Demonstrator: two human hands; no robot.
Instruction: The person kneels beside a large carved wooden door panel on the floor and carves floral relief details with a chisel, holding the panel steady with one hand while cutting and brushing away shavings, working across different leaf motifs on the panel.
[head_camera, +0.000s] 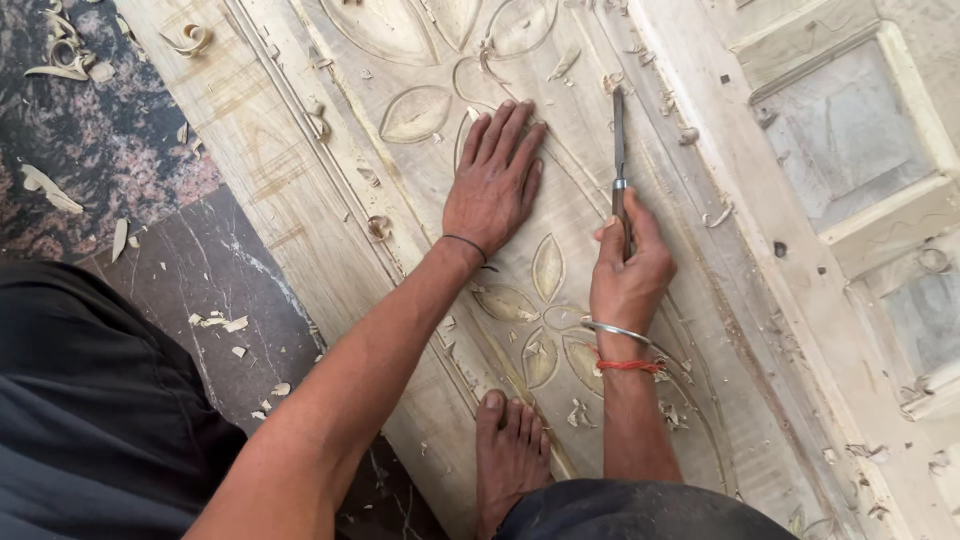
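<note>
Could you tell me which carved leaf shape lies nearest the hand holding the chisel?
The upright carved leaf just left of the right hand; the other leaves lie farther off.

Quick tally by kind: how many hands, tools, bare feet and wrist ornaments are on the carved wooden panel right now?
Hands: 2, the left hand flat on the carved panel, the right hand gripping the tool
Chisels: 1, the chisel
Bare feet: 1, the foot
Wrist ornaments: 3, black thread, metal bangle, red thread
Total: 7

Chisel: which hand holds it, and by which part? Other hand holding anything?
The right hand grips the chisel by its handle, blade pointing away. The left hand holds nothing, lying flat on the carved wooden panel.
</note>
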